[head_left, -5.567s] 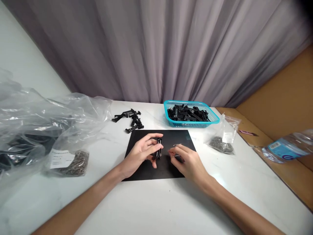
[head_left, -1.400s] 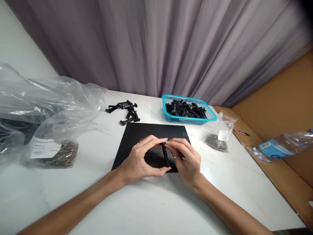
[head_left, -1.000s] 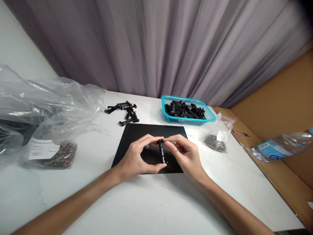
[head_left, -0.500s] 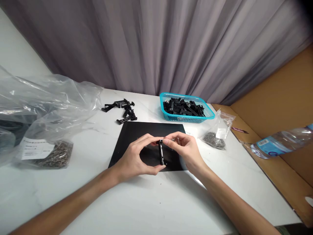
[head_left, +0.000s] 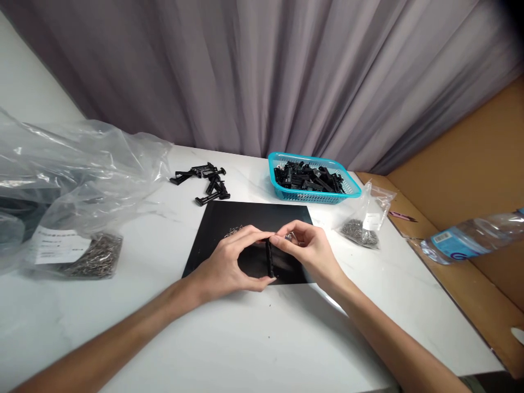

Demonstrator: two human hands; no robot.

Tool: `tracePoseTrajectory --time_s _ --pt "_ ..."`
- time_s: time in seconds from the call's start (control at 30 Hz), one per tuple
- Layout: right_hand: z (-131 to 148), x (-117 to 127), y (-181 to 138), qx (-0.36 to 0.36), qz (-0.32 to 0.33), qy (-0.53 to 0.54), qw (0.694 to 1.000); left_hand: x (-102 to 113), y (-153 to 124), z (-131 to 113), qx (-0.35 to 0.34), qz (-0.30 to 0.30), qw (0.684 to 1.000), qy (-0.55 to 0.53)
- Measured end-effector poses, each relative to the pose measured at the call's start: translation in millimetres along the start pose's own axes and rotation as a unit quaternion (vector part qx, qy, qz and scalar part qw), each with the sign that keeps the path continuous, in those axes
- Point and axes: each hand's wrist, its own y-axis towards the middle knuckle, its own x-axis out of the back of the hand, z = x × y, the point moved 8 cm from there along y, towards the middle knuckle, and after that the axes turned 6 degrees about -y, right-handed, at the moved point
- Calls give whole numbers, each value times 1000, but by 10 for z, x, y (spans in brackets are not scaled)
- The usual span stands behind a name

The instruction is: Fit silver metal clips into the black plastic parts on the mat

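My left hand (head_left: 231,265) pinches a slim black plastic clip (head_left: 269,261) between thumb and forefinger, holding it upright over the black mat (head_left: 221,226). My right hand (head_left: 309,252) is closed at the clip's top end, fingertips pressed together on a small metal piece that I cannot make out clearly. Both hands touch each other above the mat's near edge. A few small metal bits (head_left: 232,231) lie on the mat behind my left hand.
A teal basket (head_left: 282,192) full of black clips stands behind the mat, a loose pile of black clips (head_left: 207,183) to its left. Small bags of metal parts (head_left: 360,232) (head_left: 94,256) lie on both sides. Large crumpled plastic bag (head_left: 61,174) left, water bottle (head_left: 470,240) right.
Earlier my hands were apart, the left holding the clip and the right picking a metal piece off the mat. They have since come together on the clip and stayed there with small shifts.
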Motion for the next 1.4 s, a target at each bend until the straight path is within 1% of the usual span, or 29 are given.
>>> tracePoseTrajectory --time_s 0.07,0.13,0.2,0.27,0.33,0.4,0.47,0.53,0.6,0.67,0.83,1.1,1.23,1.33,1.4 --pt "40 40 -6 20 -5 -35 999 17 13 14 8 -4 1000 -1" --pt "126 111 -15 58 -24 -81 995 33 24 24 16 -7 1000 -5" --pt "239 199 -33 110 -58 -134 983 34 28 33 25 -6 1000 -8" --pt "336 284 -58 157 -99 -190 964 29 29 40 33 -4 999 -6" --pt "364 327 -68 173 -114 -216 954 21 28 40 36 -2 999 0" --pt "312 329 -50 151 -94 -176 968 13 27 41 37 2 999 3" --pt "246 296 -35 122 -60 -93 986 6 25 48 42 6 999 -1" --pt "222 270 -37 112 -47 -20 992 2 22 58 48 9 999 -7" --pt "228 260 -43 117 -50 13 992 -2 19 61 51 11 999 -13" --pt "227 249 -41 118 -52 15 992 -4 19 59 51 11 999 -14" --pt "181 177 -19 105 -17 0 994 -3 26 56 40 0 999 -14" --pt "94 72 -23 82 11 57 995 23 -1 88 32 -17 999 -32" --pt "25 24 -20 68 15 63 996 20 -6 97 30 -14 999 -15" --pt "23 4 -32 71 16 60 996 32 12 88 41 -8 999 -23" --pt "87 57 -48 92 -10 26 995 69 39 75 48 -5 998 -30"
